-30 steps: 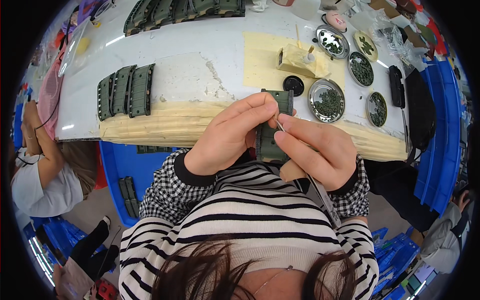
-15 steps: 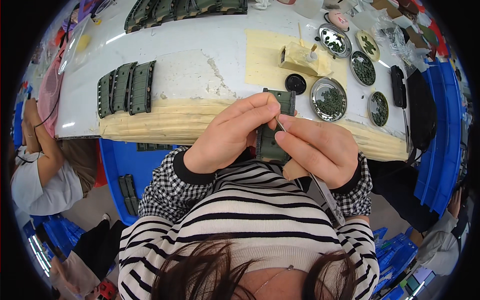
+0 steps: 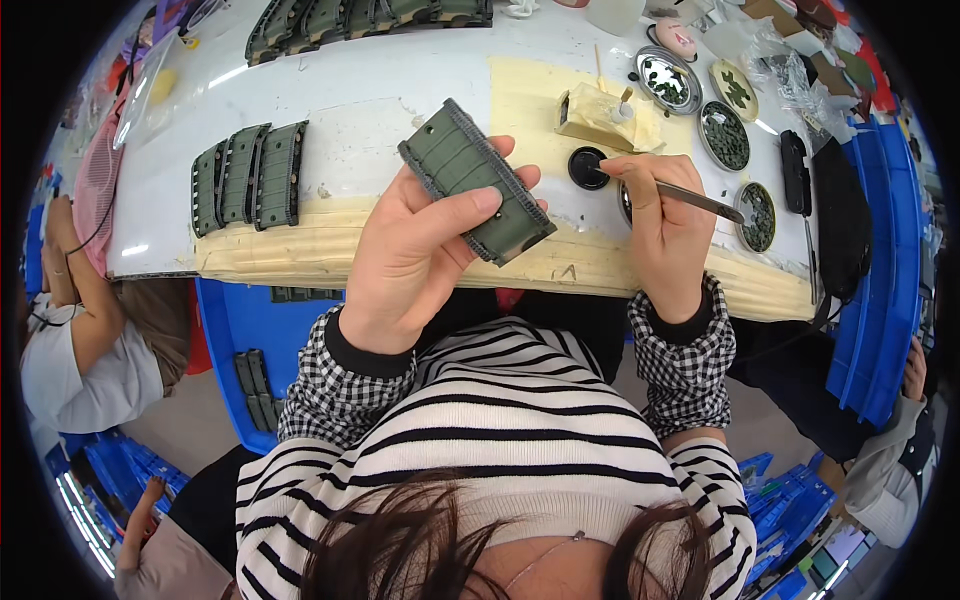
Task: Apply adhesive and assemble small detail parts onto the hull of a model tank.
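My left hand (image 3: 405, 255) is curled around a green case (image 3: 460, 165), thumb pressed on its face and fingers behind. The case sits at 12 o'clock from my view's centre, raised over the near edge of the worktop (image 3: 360, 75), its long side slanting from 11 to 5. My right hand (image 3: 668, 235) pinches a pair of metal tweezers (image 3: 705, 203), the broad end aimed at 4 o'clock. Those fingertips reach the edge of a black dish (image 3: 584, 168) at 1 o'clock; I can't tell whether they touch it. Beyond the dish I see a yellow-covered block (image 3: 590, 122), and past that a metal dish (image 3: 658, 72) holding dark green bits. Three more cases (image 3: 240, 178) stand side by side at 10 o'clock, and a blue bin (image 3: 315, 325) lies below at 9.
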`<state>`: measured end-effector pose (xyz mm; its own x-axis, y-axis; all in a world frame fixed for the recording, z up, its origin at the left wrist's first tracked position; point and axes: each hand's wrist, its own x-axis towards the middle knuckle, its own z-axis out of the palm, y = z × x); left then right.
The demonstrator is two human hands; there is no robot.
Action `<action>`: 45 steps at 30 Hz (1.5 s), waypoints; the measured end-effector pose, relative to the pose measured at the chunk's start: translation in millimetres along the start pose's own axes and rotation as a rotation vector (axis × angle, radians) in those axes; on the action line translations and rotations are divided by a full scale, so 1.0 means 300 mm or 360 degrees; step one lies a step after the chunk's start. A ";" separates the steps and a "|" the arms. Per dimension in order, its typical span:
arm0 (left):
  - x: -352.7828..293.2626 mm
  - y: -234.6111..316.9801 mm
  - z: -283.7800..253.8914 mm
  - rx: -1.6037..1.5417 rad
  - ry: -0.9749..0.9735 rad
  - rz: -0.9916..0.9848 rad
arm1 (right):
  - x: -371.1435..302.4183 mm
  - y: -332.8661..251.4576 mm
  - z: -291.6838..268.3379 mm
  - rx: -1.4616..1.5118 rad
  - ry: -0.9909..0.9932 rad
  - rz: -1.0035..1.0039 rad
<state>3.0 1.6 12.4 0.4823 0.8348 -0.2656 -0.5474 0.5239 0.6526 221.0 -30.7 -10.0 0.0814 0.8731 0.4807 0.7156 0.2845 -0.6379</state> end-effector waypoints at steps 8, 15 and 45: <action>-0.002 -0.006 -0.014 -0.0078 0.0217 0.0009 | 0.006 -0.005 -0.004 -0.0006 0.0022 -0.0073; 0.003 0.012 0.001 -0.0235 0.0272 -0.0011 | -0.021 -0.152 -0.091 0.0515 -0.0086 -0.0343; 0.020 -0.024 -0.002 -0.0265 0.0171 -0.0124 | -0.051 -0.204 -0.043 0.0472 -0.0364 -0.0282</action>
<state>9.3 2.9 5.6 0.4567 0.7993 -0.3906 -0.6209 0.6008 0.5035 185.0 -66.6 29.5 -0.2049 0.8565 0.4738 0.4713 0.5106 -0.7191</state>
